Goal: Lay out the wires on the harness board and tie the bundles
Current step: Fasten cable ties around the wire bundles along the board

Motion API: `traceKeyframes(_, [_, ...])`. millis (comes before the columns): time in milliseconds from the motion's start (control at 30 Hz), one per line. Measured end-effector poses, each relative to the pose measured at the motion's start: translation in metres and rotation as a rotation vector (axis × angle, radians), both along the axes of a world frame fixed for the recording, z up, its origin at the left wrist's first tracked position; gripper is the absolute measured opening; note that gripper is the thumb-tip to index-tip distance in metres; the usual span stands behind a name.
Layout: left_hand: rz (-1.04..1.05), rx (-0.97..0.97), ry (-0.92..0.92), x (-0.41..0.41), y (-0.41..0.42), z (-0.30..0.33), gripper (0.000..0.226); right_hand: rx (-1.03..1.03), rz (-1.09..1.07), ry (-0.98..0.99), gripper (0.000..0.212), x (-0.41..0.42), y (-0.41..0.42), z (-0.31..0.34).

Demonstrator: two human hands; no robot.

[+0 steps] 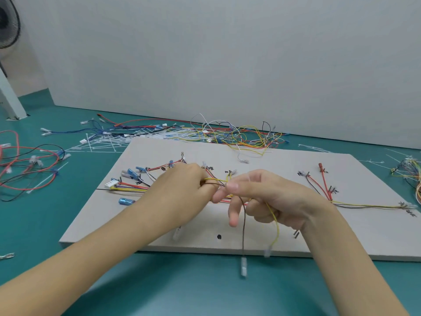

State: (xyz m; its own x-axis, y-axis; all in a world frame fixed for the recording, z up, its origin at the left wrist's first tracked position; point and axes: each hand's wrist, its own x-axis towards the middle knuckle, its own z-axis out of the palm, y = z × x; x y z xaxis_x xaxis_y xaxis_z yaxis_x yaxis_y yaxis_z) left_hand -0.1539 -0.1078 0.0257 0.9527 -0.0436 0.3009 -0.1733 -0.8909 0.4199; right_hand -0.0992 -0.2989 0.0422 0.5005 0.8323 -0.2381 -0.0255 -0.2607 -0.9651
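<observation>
A grey harness board [273, 229] lies flat on the green table, with coloured wires laid across it between small pegs. Over the board's middle, my left hand [182, 188] is closed on the wire bundle, with a yellow and a brown wire looped over its fingers. My right hand [268, 197] pinches the same wires close beside it. From my right hand a brown wire [243, 233] and a yellow wire [276, 226] hang down toward the board's front edge, each ending in a clear terminal sleeve. Laid wires at the right [323, 190] fan out to the board's right end.
A tangle of loose wires [230, 133] and white cable ties [107, 142] lies behind the board along the white wall. Red and black wires [25, 165] sit at the left, another bundle [412, 172] at the right edge. A fan [8, 23] stands far left.
</observation>
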Motion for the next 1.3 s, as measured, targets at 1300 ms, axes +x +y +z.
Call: traceKeyframes(1300, [-0.359, -0.449, 0.625, -0.006, 0.061, -0.015, 0.008, -0.542, -0.186, -0.225, 0.036, 0.019, -0.089, -0.001])
